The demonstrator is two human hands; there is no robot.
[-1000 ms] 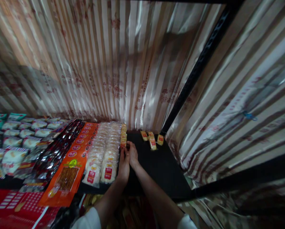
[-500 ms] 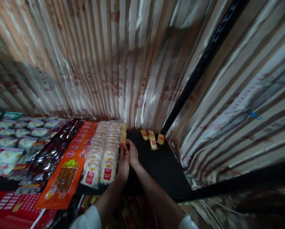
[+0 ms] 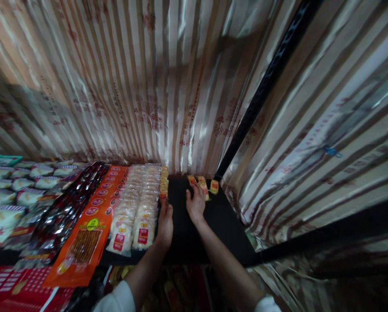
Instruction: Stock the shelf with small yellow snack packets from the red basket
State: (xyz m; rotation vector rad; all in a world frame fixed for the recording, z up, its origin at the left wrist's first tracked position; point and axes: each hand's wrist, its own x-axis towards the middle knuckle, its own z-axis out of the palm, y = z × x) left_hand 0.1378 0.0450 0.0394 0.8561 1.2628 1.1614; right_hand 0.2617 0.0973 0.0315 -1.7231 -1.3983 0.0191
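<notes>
A narrow row of small yellow packets with red labels (image 3: 164,184) lines the right side of the snack rows. My left hand (image 3: 165,223) is at the near end of this row, fingers stretched forward against the last packet, thumb apart. Farther right, my right hand (image 3: 196,204) reaches over a few loose yellow packets (image 3: 214,187), its fingers spread and partly covering them. Whether its fingertips touch one is hard to see. Beside my left hand are two rows of clear-wrapped pale snacks (image 3: 143,236) with red labels.
Orange snack packs (image 3: 85,242), dark shiny packs (image 3: 60,212) and white bags (image 3: 5,221) fill the shelf to the left. The black shelf (image 3: 226,242) ends near a slanting black post (image 3: 255,99). Striped sheeting (image 3: 168,86) hangs behind. More packets lie dimly below.
My right hand has left the yellow row and moved right to the loose packets. My left hand stays by the row's near end. The view has shifted slightly.
</notes>
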